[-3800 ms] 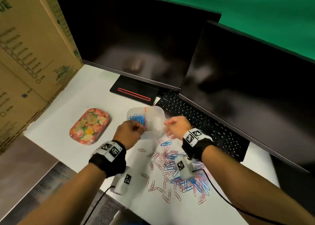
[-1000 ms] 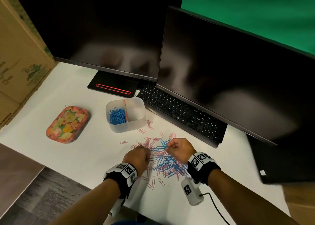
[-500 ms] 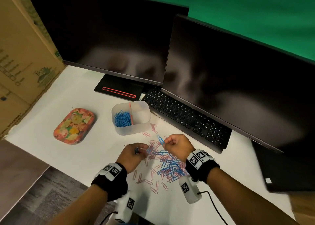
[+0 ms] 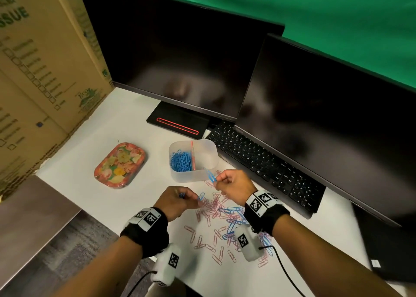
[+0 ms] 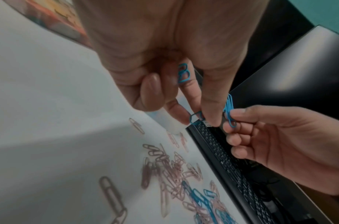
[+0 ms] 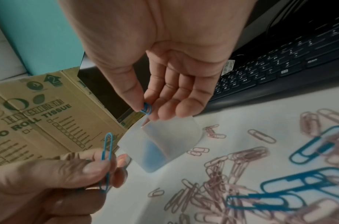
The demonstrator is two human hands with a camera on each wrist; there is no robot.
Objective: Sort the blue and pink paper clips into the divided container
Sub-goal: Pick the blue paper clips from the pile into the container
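A translucent divided container (image 4: 203,177) stands on the white desk. Blue paper clips (image 4: 180,161) fill its left compartment, and I see none in the right one. A mixed pile of pink and blue clips (image 4: 221,216) lies in front of it. My left hand (image 4: 191,201) hovers over the pile's left edge, pinching a blue clip (image 5: 196,119), with more blue clips (image 5: 184,73) tucked against its curled fingers. My right hand (image 4: 217,180) is just below the container's front right corner. Its thumb and forefinger pinch a small bunch of blue clips (image 4: 210,176).
A floral tin tray (image 4: 120,165) lies left of the container. A black keyboard (image 4: 265,161) and two dark monitors (image 4: 180,60) stand behind and to the right. A cardboard box (image 4: 45,71) walls the left side. The desk's edge runs near my left wrist.
Both hands went from the container down to the pile and picked up blue clips. In the last half second the right hand has risen a little toward the container.
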